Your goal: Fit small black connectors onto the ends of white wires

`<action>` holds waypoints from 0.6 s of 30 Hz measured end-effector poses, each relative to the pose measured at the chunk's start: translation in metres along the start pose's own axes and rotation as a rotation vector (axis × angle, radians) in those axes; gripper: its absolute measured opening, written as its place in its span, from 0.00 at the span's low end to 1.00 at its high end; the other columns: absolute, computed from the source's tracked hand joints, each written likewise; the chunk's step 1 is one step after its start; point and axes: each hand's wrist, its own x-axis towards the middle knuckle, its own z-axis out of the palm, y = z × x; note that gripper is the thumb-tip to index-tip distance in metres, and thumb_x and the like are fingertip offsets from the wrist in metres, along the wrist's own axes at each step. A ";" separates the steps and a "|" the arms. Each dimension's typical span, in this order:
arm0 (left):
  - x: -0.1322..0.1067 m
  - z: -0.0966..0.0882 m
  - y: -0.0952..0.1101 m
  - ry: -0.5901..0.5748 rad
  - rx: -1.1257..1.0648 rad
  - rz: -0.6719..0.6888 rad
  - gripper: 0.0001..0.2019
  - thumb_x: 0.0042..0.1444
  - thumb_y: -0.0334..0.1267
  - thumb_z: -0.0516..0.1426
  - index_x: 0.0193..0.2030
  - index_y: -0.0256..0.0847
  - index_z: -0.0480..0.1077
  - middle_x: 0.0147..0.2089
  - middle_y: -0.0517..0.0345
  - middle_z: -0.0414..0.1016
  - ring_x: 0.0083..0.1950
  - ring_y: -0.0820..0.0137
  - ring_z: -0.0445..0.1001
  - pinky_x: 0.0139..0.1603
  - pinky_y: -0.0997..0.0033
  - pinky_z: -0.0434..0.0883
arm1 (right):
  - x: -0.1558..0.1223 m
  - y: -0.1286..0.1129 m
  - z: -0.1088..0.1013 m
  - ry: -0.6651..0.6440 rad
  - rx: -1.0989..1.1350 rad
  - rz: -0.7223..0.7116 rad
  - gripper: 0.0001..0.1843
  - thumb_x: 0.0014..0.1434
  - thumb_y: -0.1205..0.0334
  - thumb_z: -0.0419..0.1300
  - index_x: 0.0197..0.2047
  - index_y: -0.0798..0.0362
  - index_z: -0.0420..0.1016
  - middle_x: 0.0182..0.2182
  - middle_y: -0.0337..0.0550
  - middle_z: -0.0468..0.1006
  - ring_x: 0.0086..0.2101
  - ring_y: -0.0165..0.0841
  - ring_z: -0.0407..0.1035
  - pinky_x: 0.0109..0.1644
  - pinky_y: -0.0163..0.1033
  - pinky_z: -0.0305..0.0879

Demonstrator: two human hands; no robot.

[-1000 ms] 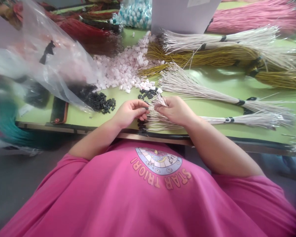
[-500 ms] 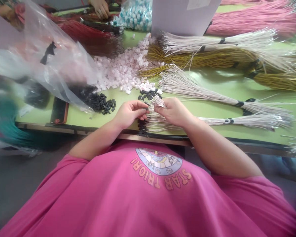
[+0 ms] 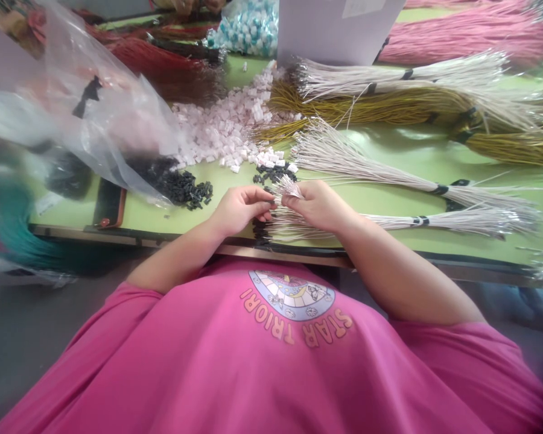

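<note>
My left hand (image 3: pixel 239 208) is curled near the front edge of the green table (image 3: pixel 389 199), its fingertips pinched on a small black connector that I can barely see. My right hand (image 3: pixel 319 205) is closed around the fanned ends of a bundle of thin white wires (image 3: pixel 434 220) that runs off to the right. The two hands almost touch at the fingertips. A small heap of black connectors (image 3: pixel 271 175) lies just beyond them, and more dark pieces lie under my hands.
A pile of pale pink connectors (image 3: pixel 228 123) and another of black connectors (image 3: pixel 181 187) lie left of centre. A clear plastic bag (image 3: pixel 81 102) hangs at the left. White, yellow, pink and red wire bundles (image 3: pixel 389 102) cover the far table.
My hands have hardly moved; the fingertips have closed a little nearer together. Another person's hand seen at the far top edge half a second ago is now mostly out of view.
</note>
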 end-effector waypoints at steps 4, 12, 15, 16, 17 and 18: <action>0.000 0.005 0.002 0.013 0.018 0.007 0.08 0.48 0.32 0.63 0.35 0.33 0.72 0.24 0.59 0.75 0.24 0.77 0.73 0.29 0.75 0.71 | 0.000 0.001 0.001 0.009 0.023 -0.008 0.14 0.54 0.56 0.54 0.25 0.57 0.71 0.22 0.37 0.67 0.27 0.28 0.59 0.32 0.33 0.52; -0.003 0.010 -0.002 0.008 0.216 0.046 0.08 0.51 0.37 0.61 0.37 0.35 0.73 0.22 0.60 0.73 0.23 0.76 0.70 0.27 0.74 0.69 | 0.000 0.002 0.003 0.010 -0.021 -0.014 0.13 0.53 0.58 0.54 0.24 0.57 0.69 0.22 0.38 0.67 0.27 0.28 0.59 0.32 0.33 0.53; -0.010 0.003 0.002 0.019 0.486 0.183 0.07 0.53 0.38 0.59 0.38 0.38 0.74 0.28 0.58 0.75 0.28 0.74 0.71 0.34 0.71 0.70 | 0.000 0.003 0.003 0.014 -0.046 -0.016 0.14 0.53 0.56 0.54 0.21 0.56 0.66 0.20 0.36 0.63 0.25 0.27 0.56 0.31 0.33 0.51; -0.013 -0.003 0.005 0.024 0.603 0.235 0.07 0.54 0.37 0.58 0.39 0.39 0.74 0.32 0.57 0.76 0.31 0.73 0.72 0.37 0.70 0.70 | -0.001 0.004 0.002 0.028 -0.056 -0.038 0.14 0.53 0.56 0.55 0.21 0.56 0.66 0.21 0.37 0.63 0.26 0.27 0.57 0.32 0.33 0.52; -0.016 -0.010 0.008 0.037 0.717 0.275 0.08 0.54 0.37 0.58 0.40 0.41 0.74 0.36 0.56 0.77 0.34 0.72 0.72 0.40 0.69 0.69 | -0.001 0.004 0.001 0.049 -0.062 -0.071 0.14 0.53 0.56 0.55 0.22 0.56 0.66 0.22 0.38 0.64 0.27 0.27 0.58 0.33 0.34 0.53; -0.020 -0.019 0.011 0.061 0.818 0.298 0.09 0.54 0.37 0.58 0.42 0.42 0.74 0.40 0.56 0.76 0.36 0.71 0.72 0.42 0.68 0.69 | -0.001 0.004 0.000 0.069 -0.066 -0.102 0.13 0.53 0.56 0.55 0.23 0.56 0.67 0.24 0.39 0.66 0.28 0.28 0.59 0.34 0.34 0.54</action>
